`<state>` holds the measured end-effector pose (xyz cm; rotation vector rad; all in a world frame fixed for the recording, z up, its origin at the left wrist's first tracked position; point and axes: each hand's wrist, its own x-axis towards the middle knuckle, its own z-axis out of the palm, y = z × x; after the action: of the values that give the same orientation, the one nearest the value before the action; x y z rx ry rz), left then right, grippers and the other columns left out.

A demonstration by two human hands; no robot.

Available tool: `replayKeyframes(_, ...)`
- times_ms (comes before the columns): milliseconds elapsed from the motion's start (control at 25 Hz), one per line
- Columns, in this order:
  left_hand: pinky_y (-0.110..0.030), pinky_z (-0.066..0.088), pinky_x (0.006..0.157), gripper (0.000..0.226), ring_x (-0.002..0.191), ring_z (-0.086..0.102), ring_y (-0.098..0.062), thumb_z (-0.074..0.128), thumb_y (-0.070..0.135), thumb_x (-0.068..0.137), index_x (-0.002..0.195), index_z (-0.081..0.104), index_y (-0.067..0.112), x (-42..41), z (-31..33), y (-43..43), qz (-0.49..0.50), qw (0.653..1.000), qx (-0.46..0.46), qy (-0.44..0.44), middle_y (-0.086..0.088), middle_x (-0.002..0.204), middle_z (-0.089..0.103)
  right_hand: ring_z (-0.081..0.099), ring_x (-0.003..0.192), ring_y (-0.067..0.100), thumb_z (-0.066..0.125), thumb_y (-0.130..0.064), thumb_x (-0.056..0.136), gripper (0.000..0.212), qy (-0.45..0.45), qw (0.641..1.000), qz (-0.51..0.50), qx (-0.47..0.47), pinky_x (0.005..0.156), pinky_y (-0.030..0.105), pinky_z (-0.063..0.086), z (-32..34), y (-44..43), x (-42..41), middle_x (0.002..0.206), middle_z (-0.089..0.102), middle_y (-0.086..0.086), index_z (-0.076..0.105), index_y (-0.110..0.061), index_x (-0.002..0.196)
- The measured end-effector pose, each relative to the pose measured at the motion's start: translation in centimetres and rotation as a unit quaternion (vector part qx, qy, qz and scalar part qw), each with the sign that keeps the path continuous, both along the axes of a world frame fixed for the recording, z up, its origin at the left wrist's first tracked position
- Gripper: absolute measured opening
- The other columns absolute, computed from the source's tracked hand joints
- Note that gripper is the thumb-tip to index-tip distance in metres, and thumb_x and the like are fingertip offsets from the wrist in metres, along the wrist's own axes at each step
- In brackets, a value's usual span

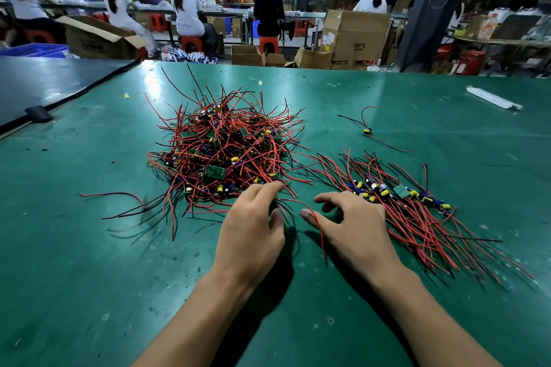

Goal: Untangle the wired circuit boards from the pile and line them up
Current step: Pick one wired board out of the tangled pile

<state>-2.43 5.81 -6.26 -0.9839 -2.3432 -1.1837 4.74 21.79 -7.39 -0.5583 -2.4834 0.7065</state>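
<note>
The left hand [253, 225] pinches wires [293, 202] at the edge of the pile [220, 152]; the right hand [353, 217] (grip unclear) curls beside the row [401, 192]. Next, probably: ease one board free.

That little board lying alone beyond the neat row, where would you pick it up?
Pinch the lone board itself, from above: it sits in the open, and its thin wires splay out flat to both sides, offering a poor grip.

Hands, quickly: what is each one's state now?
Left hand: pinches red wires at the pile's near edge.
Right hand: curled, one red wire across thumb; grip cannot be told.
</note>
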Motion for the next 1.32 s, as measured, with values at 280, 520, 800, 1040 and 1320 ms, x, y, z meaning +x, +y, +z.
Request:
replayKeyframes(280, -0.012, 0.049, 0.072, 0.042, 0.084, 0.066, -0.003, 0.070, -0.003, 0.079, 0.117, 0.064, 0.013, -0.2, 0.3, 0.2, 0.006, 0.987, 0.158, -0.018, 0.005, 0.098, 0.068, 0.064, 0.066, 0.006, 0.080, -0.027, 0.084, 0.018, 0.113, 0.964, 0.080, -0.227, 0.070, 0.028, 0.056, 0.6, -0.7, 0.2, 0.081, 0.073, -0.009, 0.075, -0.025, 0.101)
replayKeyframes(520, -0.006, 0.044, 0.070, 0.043, 0.089, 0.068, -0.006, 0.070, -0.005, 0.080, 0.119, 0.064, 0.014, 0.2, -0.2, 0.6, -0.077, 0.986, 0.141, -0.044, 0.006, 0.103, 0.068, 0.046, 0.058, 0.008, 0.078, -0.026, 0.084, 0.028, 0.095, 0.918, 0.184, -0.339, 0.056, 0.021, 0.041, 0.7, -1.1, 0.3, 0.068, 0.063, -0.011, 0.076, -0.023, 0.112)
replayKeyframes(800, -0.026, 0.052, 0.058, 0.019, 0.061, 0.063, -0.004, 0.067, 0.042, 0.086, 0.090, 0.071, 0.023, 0.5, -0.3, 0.8, -0.031, 0.990, 0.120, -0.060, 0.012, 0.075, 0.069, 0.056, 0.057, 0.009, 0.071, -0.035, 0.082, 0.021, 0.190, 0.881, 0.124, -0.414, 0.057, 0.018, 0.047, 1.4, -0.2, -0.2, 0.069, 0.068, -0.001, 0.078, -0.015, 0.081)
replayKeyframes(1040, -0.028, 0.048, 0.046, 0.061, 0.047, 0.063, -0.024, 0.051, 0.057, 0.091, 0.067, 0.069, 0.004, 0.4, 0.4, 0.9, -0.046, 0.923, 0.185, -0.335, -0.012, 0.058, 0.068, 0.032, 0.037, 0.004, 0.066, -0.045, 0.081, 0.031, 0.231, 0.705, 0.091, -0.664, 0.035, 0.016, 0.032, 2.6, 1.1, -0.3, 0.051, 0.037, -0.006, 0.063, -0.016, 0.072)
replayKeyframes(1320, -0.033, 0.057, 0.061, 0.042, 0.067, 0.068, -0.027, 0.066, 0.046, 0.080, 0.087, 0.072, 0.005, 1.1, 0.7, 1.2, -0.222, 0.801, 0.186, -0.523, -0.017, 0.083, 0.073, 0.042, 0.038, 0.008, 0.071, -0.045, 0.079, 0.034, 0.086, 0.871, 0.149, -0.460, 0.039, 0.017, 0.032, 2.8, -1.3, 0.4, 0.050, 0.053, 0.001, 0.066, -0.015, 0.065)
